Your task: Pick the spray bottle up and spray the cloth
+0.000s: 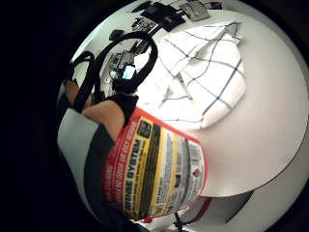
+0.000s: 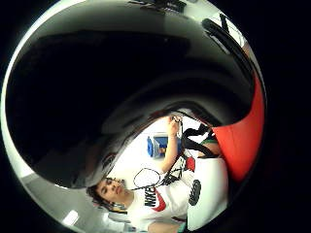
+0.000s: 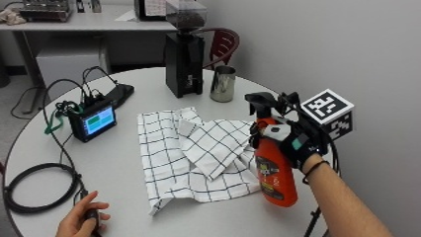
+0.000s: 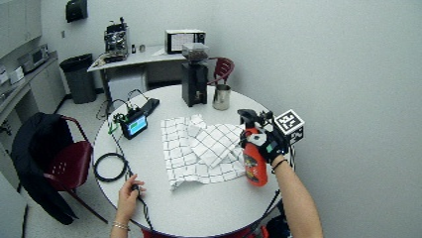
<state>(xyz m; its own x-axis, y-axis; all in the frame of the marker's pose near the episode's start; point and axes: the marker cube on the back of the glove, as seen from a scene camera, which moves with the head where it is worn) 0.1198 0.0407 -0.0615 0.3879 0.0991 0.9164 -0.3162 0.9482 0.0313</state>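
An orange spray bottle with a black trigger head stands upright at the right side of the round white table. My gloved right hand grips its neck, fingers curled round it just below the head. The nozzle faces left, over the cloth. The white cloth with dark grid lines lies rumpled in the middle of the table, left of the bottle. In the little finger side palm view the bottle's red and yellow label is close, with the cloth beyond. The bottle's orange body edges the thumb side palm view.
A black coffee grinder and a steel cup stand at the table's back. A small screen device with cables sits at the left, and a coiled black cable lies near the front left. A bare left hand rests at the front edge.
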